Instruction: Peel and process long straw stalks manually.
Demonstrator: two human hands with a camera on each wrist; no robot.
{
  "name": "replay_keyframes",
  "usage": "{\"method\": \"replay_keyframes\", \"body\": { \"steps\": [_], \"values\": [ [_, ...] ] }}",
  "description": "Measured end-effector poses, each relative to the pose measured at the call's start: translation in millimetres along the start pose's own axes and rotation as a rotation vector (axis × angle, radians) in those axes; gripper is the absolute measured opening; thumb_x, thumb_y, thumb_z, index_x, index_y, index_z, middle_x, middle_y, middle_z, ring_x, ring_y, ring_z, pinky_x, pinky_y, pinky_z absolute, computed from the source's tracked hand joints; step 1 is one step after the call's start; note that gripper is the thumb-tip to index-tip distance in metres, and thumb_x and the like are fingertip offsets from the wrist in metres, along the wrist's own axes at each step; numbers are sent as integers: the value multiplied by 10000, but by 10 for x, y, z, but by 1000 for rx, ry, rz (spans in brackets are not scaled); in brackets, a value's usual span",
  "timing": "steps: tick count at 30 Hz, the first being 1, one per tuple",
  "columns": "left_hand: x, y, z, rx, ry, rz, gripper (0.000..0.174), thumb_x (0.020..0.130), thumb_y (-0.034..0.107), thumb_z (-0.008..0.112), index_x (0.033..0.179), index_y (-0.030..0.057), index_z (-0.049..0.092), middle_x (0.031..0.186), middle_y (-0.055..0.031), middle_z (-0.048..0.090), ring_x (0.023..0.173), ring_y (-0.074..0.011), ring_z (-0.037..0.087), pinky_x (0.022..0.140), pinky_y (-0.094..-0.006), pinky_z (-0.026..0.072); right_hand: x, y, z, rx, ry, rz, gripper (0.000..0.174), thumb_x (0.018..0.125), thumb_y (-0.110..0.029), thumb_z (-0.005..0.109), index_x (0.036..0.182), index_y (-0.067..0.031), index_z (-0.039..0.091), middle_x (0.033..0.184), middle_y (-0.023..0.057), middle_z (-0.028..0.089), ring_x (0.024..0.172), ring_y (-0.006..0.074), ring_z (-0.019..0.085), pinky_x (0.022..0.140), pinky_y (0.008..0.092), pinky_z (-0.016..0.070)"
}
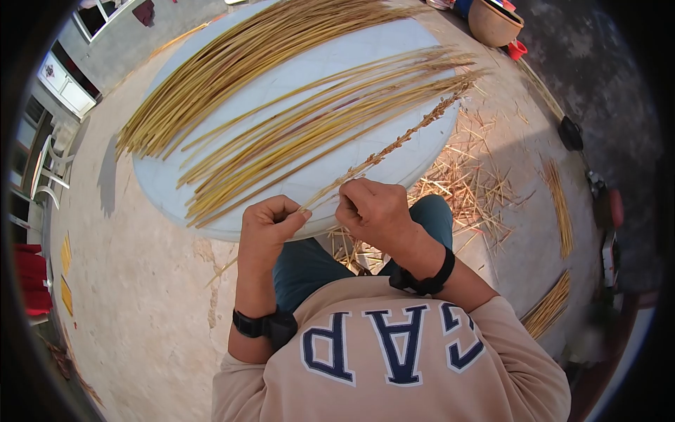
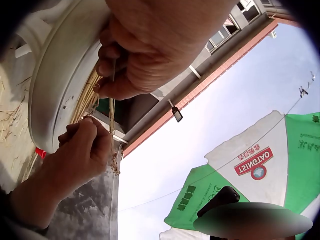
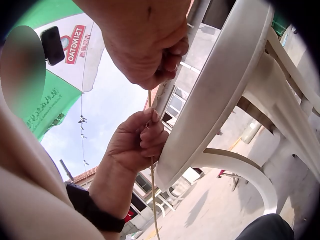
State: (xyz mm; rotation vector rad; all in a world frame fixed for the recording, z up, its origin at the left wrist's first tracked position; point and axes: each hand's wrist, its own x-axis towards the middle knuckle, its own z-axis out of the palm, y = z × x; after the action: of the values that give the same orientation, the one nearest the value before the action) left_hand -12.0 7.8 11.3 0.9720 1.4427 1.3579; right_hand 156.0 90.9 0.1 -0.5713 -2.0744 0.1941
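Observation:
My left hand (image 1: 270, 224) pinches a thin straw stalk between thumb and fingers; the stalk's lower end (image 3: 154, 200) hangs below that hand in the right wrist view. Just beside it, my right hand (image 1: 376, 213) has its fingers curled on the same stalk, whose brown seed head (image 1: 404, 138) points up and right over the table. Both hands are at the near edge of the round white table (image 1: 151, 184). Beyond them lie a smaller spread of stalks (image 1: 281, 151) and, farther back, a thick bundle (image 1: 204, 81).
Broken straw (image 1: 478, 176) litters the ground right of the table. Two small straw bundles (image 1: 559, 211) lie farther right. A white chair (image 1: 50, 172) stands at the left, and a clay pot (image 1: 494, 24) at the back right. A green and white umbrella (image 2: 250, 160) is overhead.

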Motion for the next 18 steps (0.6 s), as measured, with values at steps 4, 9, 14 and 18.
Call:
{"method": "replay_keyframes", "body": {
  "steps": [4,9,14,18],
  "values": [
    [-11,10,-74,-51,32,-3,90,704,29,666,649,17,596,525,41,479,473,-16,368,446,-185,245,32,338,-184,-112,103,187,108,662,-2,594,692,-45,501,537,66,507,424,186,499,405,286,397],
    [-7,34,-45,-42,37,-27,82,689,26,659,643,23,591,514,23,483,460,-30,380,450,-188,252,85,470,-563,274,-104,628,143,778,-112,643,717,-24,548,494,77,479,423,109,404,421,254,351],
    [-5,25,-50,-11,65,6,95,684,35,661,630,30,583,506,24,482,454,-30,379,448,-186,249,80,165,-528,321,-363,430,142,781,-137,657,753,-30,567,526,61,528,419,141,441,429,265,375],
    [-7,42,-46,-5,52,-23,93,679,35,665,632,30,585,499,25,481,446,-29,384,445,-181,250,55,10,-308,272,-369,186,186,752,-105,641,908,-61,547,677,62,606,511,212,580,460,303,456]
  ]
}}
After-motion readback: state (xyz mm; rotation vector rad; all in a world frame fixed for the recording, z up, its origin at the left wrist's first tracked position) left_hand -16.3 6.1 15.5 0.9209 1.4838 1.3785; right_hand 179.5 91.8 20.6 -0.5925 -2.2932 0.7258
